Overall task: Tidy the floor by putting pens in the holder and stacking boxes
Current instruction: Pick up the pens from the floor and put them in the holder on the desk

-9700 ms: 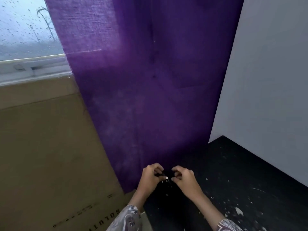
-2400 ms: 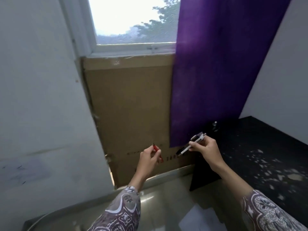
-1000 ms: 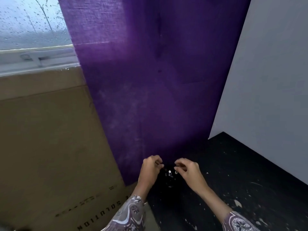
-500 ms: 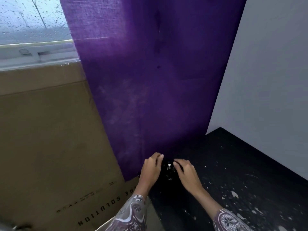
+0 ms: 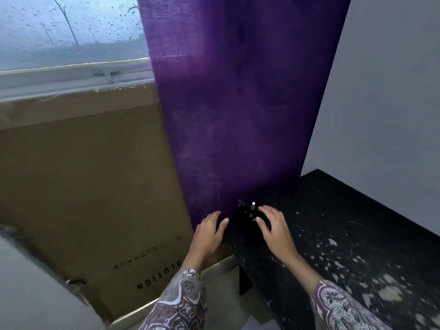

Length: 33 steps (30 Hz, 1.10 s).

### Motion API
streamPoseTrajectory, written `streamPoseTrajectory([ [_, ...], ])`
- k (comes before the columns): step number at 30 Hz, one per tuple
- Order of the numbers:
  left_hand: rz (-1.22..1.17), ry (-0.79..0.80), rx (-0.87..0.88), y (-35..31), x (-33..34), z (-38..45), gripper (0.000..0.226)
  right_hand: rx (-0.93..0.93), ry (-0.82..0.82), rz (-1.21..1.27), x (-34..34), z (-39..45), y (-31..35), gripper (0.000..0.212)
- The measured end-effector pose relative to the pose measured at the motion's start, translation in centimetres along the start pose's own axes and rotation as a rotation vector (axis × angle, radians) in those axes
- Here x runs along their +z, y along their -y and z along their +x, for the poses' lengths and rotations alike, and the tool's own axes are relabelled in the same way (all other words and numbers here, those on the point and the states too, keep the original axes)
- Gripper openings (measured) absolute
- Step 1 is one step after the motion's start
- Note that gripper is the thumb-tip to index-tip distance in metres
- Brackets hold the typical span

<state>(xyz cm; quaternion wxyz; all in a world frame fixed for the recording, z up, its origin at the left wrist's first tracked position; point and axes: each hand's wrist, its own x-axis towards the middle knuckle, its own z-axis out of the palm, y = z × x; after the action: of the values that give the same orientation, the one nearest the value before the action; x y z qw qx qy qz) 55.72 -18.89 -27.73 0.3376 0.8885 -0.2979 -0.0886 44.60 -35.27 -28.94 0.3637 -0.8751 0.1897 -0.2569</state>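
A dark pen holder [image 5: 245,216] stands at the back left corner of the black table [image 5: 345,234], hard to make out against the dark surface. Pen tips [image 5: 253,204] stick up out of it, one with a white end. My left hand [image 5: 210,231] hovers just left of the holder with its fingers spread and holds nothing. My right hand [image 5: 273,226] is just right of the holder, fingers relaxed and empty, fingertips close to the pens.
A purple curtain [image 5: 238,103] hangs behind the holder. A large flat cardboard sheet [image 5: 90,186] leans on the wall under the window [image 5: 71,27]. White flecks litter the table. A grey wall [image 5: 385,91] closes the right side.
Both hands held pens earlier and brought them to the holder. Since half a second ago the hands have let go and drawn apart from the holder, fingers open.
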Motion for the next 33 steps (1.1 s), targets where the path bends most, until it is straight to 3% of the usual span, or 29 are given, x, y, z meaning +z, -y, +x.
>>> streamPoseTrajectory([
  [8, 0.088, 0.026, 0.024, 2.0, -4.0, -14.0, 0.047, -0.005, -0.038, 0.002, -0.6, -10.2, 6.0, 0.036],
  [14, 0.125, 0.03, -0.071, 6.2, -5.9, -26.9, 0.045, 0.012, 0.0, 0.046, 1.2, -20.4, 9.9, 0.035],
  [25, 0.09, -0.055, -0.369, 14.8, -7.6, -45.0, 0.045, -0.038, 0.279, 0.049, 5.4, -32.9, 14.4, 0.034],
  [33, -0.048, -0.239, -0.632, 17.5, -8.0, -58.6, 0.039, -0.17, 0.531, 0.051, 9.0, -40.1, 18.7, 0.035],
])
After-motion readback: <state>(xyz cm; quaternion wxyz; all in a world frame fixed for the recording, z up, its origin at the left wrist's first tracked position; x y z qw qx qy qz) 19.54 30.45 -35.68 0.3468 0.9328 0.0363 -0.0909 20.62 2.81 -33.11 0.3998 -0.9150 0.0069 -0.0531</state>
